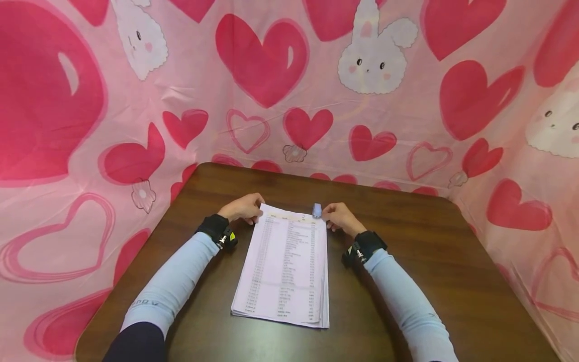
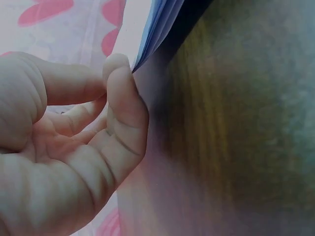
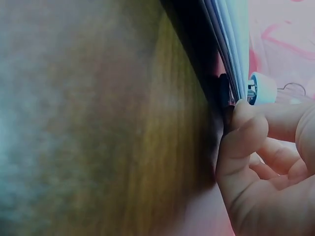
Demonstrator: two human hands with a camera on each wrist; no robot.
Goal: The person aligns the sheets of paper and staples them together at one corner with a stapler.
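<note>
A stack of printed paper sheets (image 1: 289, 266) lies on the table, its far end slightly raised between both hands. The left hand (image 1: 244, 207) pinches the far left corner; in the left wrist view, thumb and forefinger meet on the sheets' corner (image 2: 140, 29). At the far right corner, the right hand (image 1: 341, 217) pinches the layered sheets (image 3: 229, 44) between thumb and finger. Just beside those fingertips, a small pale blue stapler (image 1: 317, 210) sits across the far edge. Its white-blue top (image 3: 263, 88) shows on one side of the sheets, with a dark part on the other.
The brown wooden table (image 1: 398, 301) has rounded far corners. A pink cloth (image 1: 280, 146) with hearts and rabbits hangs behind it and along both sides. Each wrist wears a black strap with a camera (image 1: 217, 232), over pale blue sleeves (image 1: 176, 276).
</note>
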